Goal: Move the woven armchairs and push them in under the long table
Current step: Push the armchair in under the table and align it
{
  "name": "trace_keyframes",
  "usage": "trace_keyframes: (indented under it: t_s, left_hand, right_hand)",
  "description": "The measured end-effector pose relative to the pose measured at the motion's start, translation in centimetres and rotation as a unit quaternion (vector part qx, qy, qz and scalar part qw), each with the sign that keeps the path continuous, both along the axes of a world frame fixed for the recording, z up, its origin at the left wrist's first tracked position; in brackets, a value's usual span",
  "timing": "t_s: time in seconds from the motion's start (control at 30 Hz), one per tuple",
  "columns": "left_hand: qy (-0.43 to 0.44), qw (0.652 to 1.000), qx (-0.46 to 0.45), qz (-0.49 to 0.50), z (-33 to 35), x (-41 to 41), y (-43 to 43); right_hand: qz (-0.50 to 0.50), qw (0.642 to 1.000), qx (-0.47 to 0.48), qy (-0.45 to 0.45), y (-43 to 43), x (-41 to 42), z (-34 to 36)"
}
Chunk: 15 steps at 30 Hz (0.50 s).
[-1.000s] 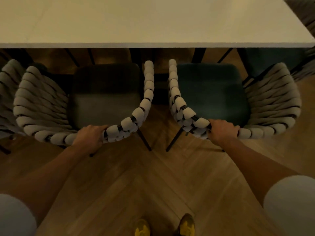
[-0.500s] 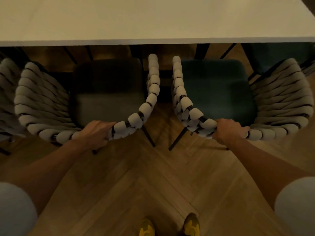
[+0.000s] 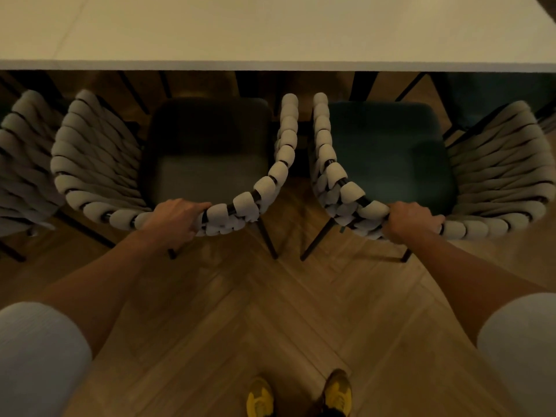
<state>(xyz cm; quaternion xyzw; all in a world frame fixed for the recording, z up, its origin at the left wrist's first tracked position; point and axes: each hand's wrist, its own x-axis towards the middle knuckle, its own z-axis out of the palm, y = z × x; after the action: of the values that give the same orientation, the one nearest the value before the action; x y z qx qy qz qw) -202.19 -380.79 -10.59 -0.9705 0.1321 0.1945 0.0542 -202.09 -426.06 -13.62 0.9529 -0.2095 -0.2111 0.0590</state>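
Two woven armchairs stand side by side facing the long table [image 3: 270, 31]: the left armchair [image 3: 96, 164] with a dark grey seat and the right armchair [image 3: 493, 176] with a green one. Their inner arms run close together, just apart. Both seats lie in full view on the near side of the table edge, so neither chair is tucked in yet. The left hand [image 3: 177, 221] curls over the left chair's back rim, and the right hand [image 3: 409, 221] clamps the right chair's rim.

This looks like the pushing-in step. The next move calls for an even forward shove across the wooden floor [image 3: 270, 311], keeping the chairs parallel. Whether the arms clear the tabletop cannot be told.
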Motion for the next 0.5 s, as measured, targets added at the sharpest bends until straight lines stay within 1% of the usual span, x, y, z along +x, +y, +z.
trace_keyframes:
  t_s: [0.03,0.07,0.23,0.37,0.5]
  left_hand:
    - [0.000,1.000,-0.018,0.013,-0.8,0.4,0.7]
    - [0.000,1.000,-0.018,0.021,-0.7,0.6,1.0]
    - [-0.059,0.997,-0.016,0.042,-2.2,2.2,1.7]
    - [-0.061,0.997,-0.009,0.054,-2.7,1.1,0.0]
    - [-0.055,0.994,0.023,0.089,-2.4,0.6,-0.7]
  right_hand:
    - [0.002,1.000,-0.006,-0.005,0.1,0.1,-0.1]
    - [0.004,1.000,-0.012,-0.010,0.3,0.3,-0.2]
    - [0.012,1.000,-0.023,-0.018,-0.2,0.6,-0.7]
    - [0.034,0.999,0.016,0.004,-0.7,0.6,-0.2]
    - [0.041,0.999,0.018,0.009,-1.5,-0.2,-0.3]
